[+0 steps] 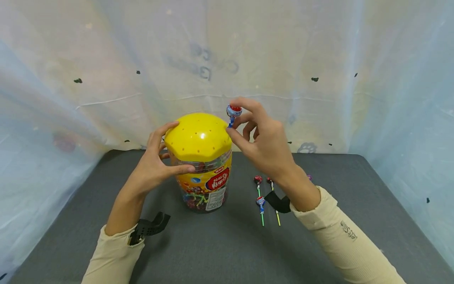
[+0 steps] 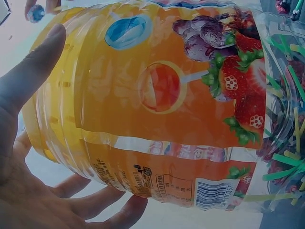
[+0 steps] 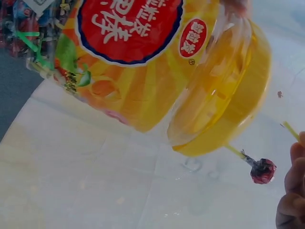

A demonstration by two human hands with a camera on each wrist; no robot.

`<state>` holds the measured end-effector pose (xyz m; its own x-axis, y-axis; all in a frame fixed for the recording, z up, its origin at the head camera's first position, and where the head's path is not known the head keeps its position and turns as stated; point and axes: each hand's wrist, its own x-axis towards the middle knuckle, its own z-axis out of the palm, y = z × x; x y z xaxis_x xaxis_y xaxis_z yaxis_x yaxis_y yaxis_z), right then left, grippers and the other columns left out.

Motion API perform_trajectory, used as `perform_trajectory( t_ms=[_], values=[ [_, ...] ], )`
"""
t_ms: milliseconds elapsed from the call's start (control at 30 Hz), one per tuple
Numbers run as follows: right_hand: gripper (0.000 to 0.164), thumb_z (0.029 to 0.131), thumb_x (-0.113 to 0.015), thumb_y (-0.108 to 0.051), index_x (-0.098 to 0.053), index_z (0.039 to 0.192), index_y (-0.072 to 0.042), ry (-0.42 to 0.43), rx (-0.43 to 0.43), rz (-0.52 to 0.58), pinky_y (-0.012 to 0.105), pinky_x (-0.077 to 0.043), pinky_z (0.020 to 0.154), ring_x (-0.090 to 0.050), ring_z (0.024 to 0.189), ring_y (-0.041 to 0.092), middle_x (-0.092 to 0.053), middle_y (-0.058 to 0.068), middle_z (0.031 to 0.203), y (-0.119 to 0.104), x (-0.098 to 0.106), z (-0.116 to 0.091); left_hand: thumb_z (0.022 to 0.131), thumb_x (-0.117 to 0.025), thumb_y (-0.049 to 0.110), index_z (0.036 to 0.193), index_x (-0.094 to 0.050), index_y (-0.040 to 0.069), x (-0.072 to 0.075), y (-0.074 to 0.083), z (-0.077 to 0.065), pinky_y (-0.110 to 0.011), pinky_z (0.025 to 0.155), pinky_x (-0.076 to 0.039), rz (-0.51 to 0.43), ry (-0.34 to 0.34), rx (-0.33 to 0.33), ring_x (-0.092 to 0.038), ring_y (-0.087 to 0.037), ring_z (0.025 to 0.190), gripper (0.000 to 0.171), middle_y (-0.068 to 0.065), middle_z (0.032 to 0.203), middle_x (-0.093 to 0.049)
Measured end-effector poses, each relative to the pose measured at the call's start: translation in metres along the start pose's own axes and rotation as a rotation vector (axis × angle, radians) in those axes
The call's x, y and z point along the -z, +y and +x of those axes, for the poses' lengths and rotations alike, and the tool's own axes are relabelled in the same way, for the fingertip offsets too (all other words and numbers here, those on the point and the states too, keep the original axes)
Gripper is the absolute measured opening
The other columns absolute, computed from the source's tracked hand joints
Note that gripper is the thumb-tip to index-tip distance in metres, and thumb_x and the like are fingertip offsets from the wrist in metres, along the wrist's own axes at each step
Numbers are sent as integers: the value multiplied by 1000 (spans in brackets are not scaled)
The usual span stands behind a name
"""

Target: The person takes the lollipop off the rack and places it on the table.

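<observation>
A clear candy jar (image 1: 203, 183) with a yellow domed lid (image 1: 198, 136), pierced with small holes, stands upright on the dark table. My left hand (image 1: 152, 167) holds it around the lid and neck, thumb in front. At the lid's right edge, my right hand (image 1: 264, 136) pinches a lollipop (image 1: 234, 111) in a blue and red wrapper, head up. In the right wrist view a yellow stick (image 3: 291, 131) shows at the right fingers. Another lollipop (image 3: 263, 171), dark red, has its yellow stick reaching to the lid there; I cannot tell if it is inserted.
Several wrapped lollipops lie right of the jar, among them a blue one (image 1: 260, 202) and a red one (image 1: 258, 180); the right forearm partly covers them. A purple one (image 1: 309, 177) peeks out beyond the wrist. Pale plastic sheeting (image 1: 248, 51) surrounds the table (image 1: 198, 248).
</observation>
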<state>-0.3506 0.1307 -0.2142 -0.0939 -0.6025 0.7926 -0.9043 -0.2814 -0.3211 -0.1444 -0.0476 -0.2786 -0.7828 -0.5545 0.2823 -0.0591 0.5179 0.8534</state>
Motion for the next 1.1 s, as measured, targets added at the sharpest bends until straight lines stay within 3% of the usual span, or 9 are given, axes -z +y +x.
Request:
perform_trajectory(
  t_ms=[233, 500, 867, 1100],
  values=[
    [51, 86, -78, -15, -53, 131, -13, -18, -56, -45, 25, -44, 55, -55, 63, 9, -76, 5, 91, 2, 9, -19, 81, -84, 18, 154, -19, 45, -1, 0, 1, -64, 105, -39, -3, -1, 6, -31, -42, 143, 102, -7, 160, -8],
    [55, 84, -81, -16, -52, 131, -14, -34, -131, -115, 21, -43, 54, -52, 59, 4, -74, 0, 85, 2, 16, -57, 81, -83, 17, 155, -18, 45, 0, -1, -1, -64, 101, -42, -15, -7, 9, -36, -43, 140, 103, -7, 160, -8],
    [54, 81, -80, -6, -58, 128, -18, -25, -210, -95, 15, -36, 52, -51, 57, -2, -73, -7, 82, 16, 25, -102, 82, -83, 17, 154, -18, 46, 2, -1, -2, -63, 95, -47, -13, -4, 21, -39, -43, 136, 102, -6, 160, -8],
    [54, 80, -80, -4, -62, 127, -22, -41, -249, -106, 14, -37, 53, -51, 58, -3, -73, -9, 81, 28, 34, -126, 81, -84, 19, 154, -19, 46, 1, -2, 0, -63, 101, -41, 1, 0, 15, -34, -41, 141, 101, -5, 160, -9]
  ],
)
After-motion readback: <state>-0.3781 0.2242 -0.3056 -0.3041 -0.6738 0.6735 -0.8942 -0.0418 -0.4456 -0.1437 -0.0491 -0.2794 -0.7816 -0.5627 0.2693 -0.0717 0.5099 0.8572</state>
